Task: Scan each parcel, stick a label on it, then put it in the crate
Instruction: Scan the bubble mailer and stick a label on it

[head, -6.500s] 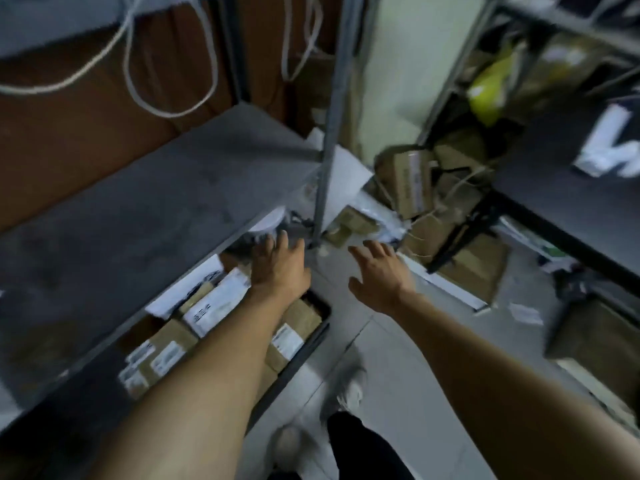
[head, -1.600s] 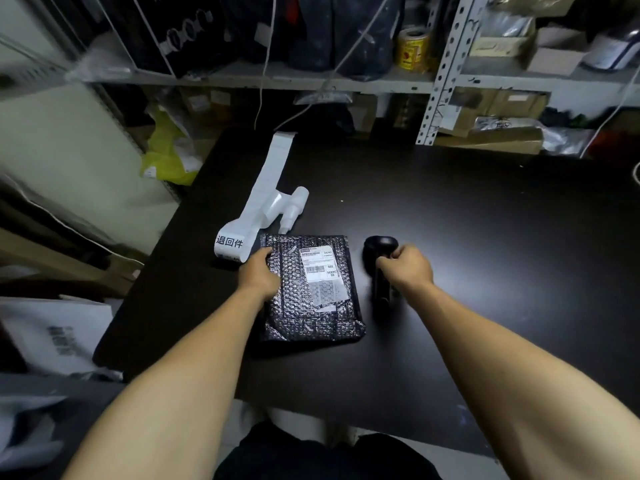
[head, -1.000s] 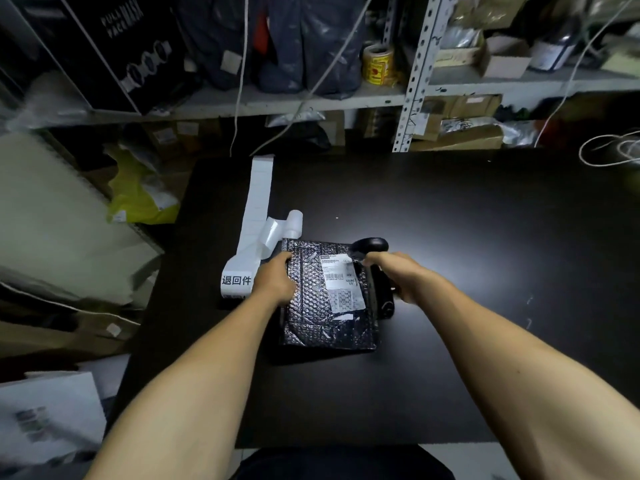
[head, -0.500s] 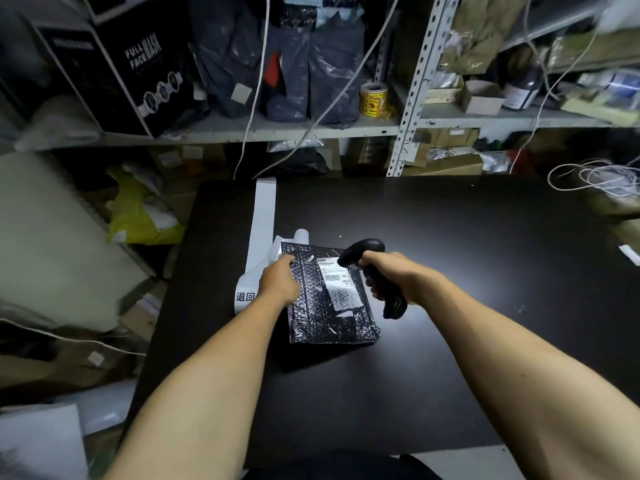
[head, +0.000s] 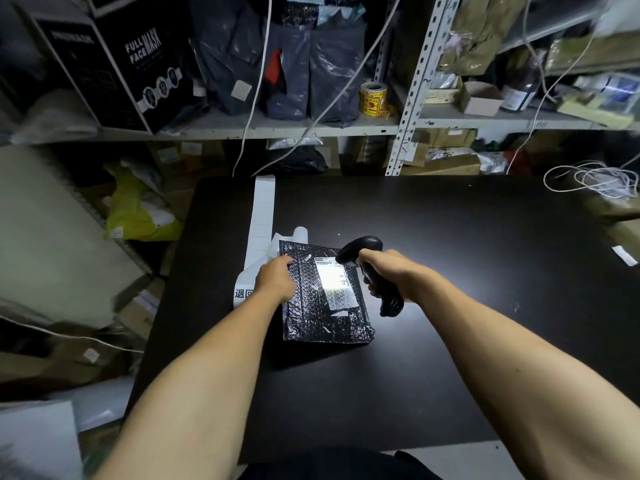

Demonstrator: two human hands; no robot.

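Observation:
A black bubble-wrap parcel (head: pixel 322 317) lies flat on the black table (head: pixel 450 237). Its white shipping label (head: pixel 336 284) glows under bright light from the scanner. My right hand (head: pixel 398 275) grips the black handheld scanner (head: pixel 363 252) by its handle, lifted off the table, its head pointing down at the label. My left hand (head: pixel 275 277) rests on the parcel's upper left corner, holding it down. A white strip of labels (head: pixel 261 216) runs along the table's left side, ending in printed Chinese characters beside my left wrist. No crate is in view.
Metal shelving (head: pixel 412 88) behind the table holds dark bags, a black mask box (head: pixel 114 60), a yellow tape roll (head: pixel 372 98) and cartons. White cable (head: pixel 595 178) coils at the table's far right. Boxes and a yellow bag (head: pixel 138 209) crowd the floor to the left.
My right hand picked the scanner up off the table and aimed it at the parcel's label, which now lights up. My left hand stays on the parcel's corner.

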